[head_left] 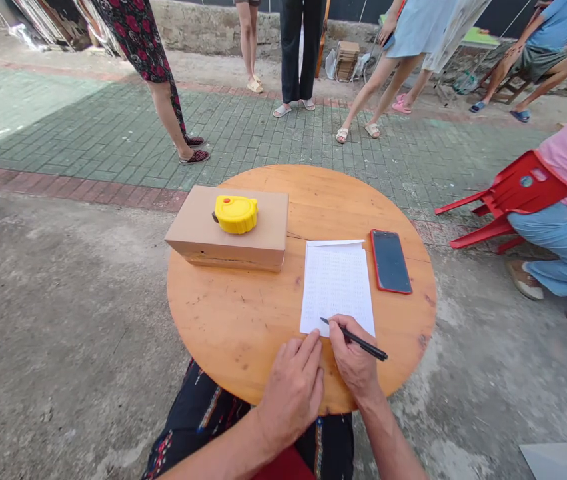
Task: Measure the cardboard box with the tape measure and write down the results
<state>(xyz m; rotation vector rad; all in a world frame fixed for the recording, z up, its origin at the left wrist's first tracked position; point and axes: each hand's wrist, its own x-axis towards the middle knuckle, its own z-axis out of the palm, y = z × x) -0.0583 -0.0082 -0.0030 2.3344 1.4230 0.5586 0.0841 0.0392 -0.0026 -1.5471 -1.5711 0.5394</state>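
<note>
The person sat at a small round wooden desk (243,320) outside. The right hand (356,363) had a tight grip on a black pen (358,341), fingers closed all the way round it. The pen tip touched the bottom edge of a white sheet of paper (336,280) covered in tiny rows of marks. The left hand (293,390) lay flat and open, with nothing in its grip. Its fingertips pressed on the sheet's near left corner.

It looked like the writing step, right at the lowest line of the sheet. I think a neat mark there would need the left hand to hold the paper down flat, and only small, steady pen strokes, because the sheet ended close to the desk's edge.

A red phone (390,261) lay just beside the paper. A yellow tape measure (236,214) sat on a cardboard box (193,233) at the far left of the desk. Other people stood well apart, and one sat on a red chair (508,193).
</note>
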